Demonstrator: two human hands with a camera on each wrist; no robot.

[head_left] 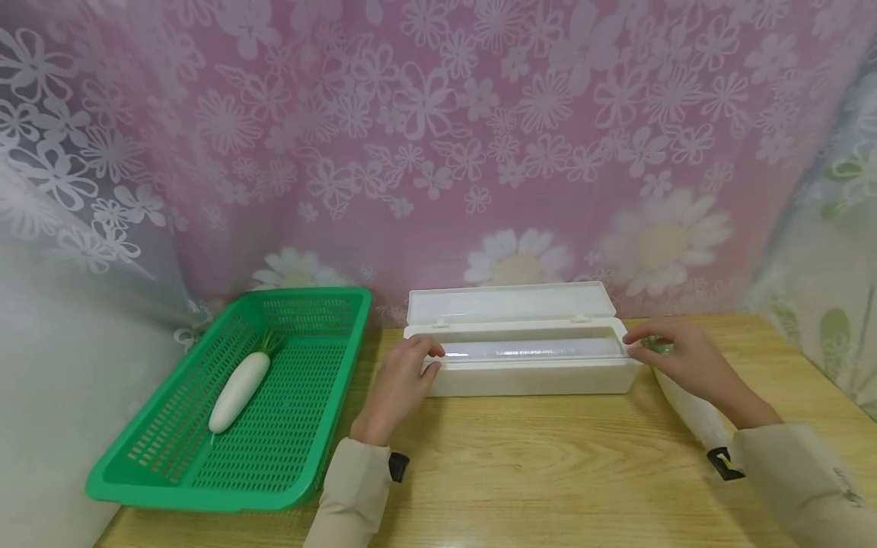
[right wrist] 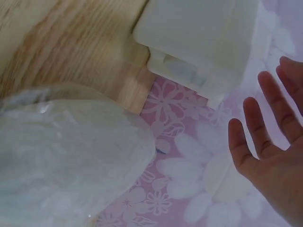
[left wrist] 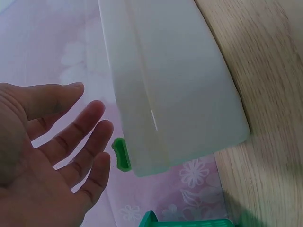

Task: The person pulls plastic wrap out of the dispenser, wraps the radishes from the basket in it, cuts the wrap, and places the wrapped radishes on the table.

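A white cling film box (head_left: 527,380) stands on the table, its lid (head_left: 514,303) tipped back. Inside lies a shiny roll of cling film (head_left: 527,348). My left hand (head_left: 400,380) is at the box's left end, fingers loosely bent. At the right end is my right hand (head_left: 688,365), thumb and fingers apart by the corner. Both wrist views show relaxed fingers holding nothing; whether fingertips touch the box I cannot tell. A small green piece (left wrist: 121,154) shows at the box's edge. Beside the right forearm lies a white, plastic-wrapped item (right wrist: 71,156), partly hidden in the head view.
A green basket (head_left: 164,498) stands on the left with a white radish (head_left: 240,388) inside. The wooden table (head_left: 548,472) runs in front of the box. A pink floral curtain (head_left: 425,190) hangs right behind the box and basket.
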